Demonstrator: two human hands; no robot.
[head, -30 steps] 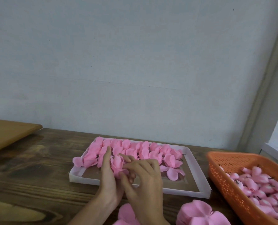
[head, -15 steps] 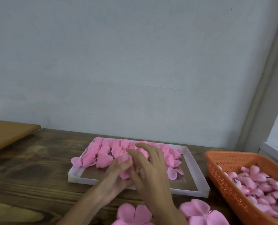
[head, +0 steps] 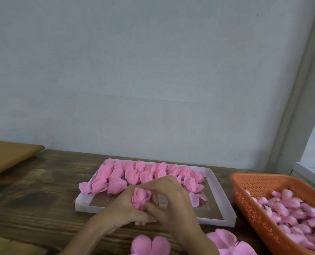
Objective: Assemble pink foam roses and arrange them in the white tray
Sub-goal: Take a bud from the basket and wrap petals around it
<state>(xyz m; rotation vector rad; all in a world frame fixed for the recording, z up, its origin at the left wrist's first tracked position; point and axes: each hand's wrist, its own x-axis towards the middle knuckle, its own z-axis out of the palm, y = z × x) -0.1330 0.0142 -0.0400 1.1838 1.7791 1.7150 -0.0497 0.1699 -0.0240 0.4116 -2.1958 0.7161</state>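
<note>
Both hands meet over the near edge of the white tray (head: 221, 196), and between them sits one pink foam rose (head: 141, 196). The left hand (head: 122, 208) cups it from the left and below, with its fingers curled round the base. The right hand (head: 173, 201) arches over it from the right, fingertips bent down onto the outer petals and thumb pressed in beneath, so both hands are grasping the same flower. The rose stands roughly upright with its bloom facing up, held just above the tray's near wall (whether it touches the wall I cannot tell).

In the tray, the packed roses (head: 134, 173) fill the far part and run along the left side, touching one another. One petal hangs out over the left rim. The tray's brown floor shows in the near right part.

The tray lies on a dark wooden table (head: 33, 190). Just right of it stands an orange perforated basket (head: 245, 203) holding many pink buds (head: 291, 208). Flat loose petals (head: 150, 245) lie at the near edge, under the forearms. A tan board (head: 7, 157) sits at the far left, and a pale wall (head: 153, 70) rises behind the table.
</note>
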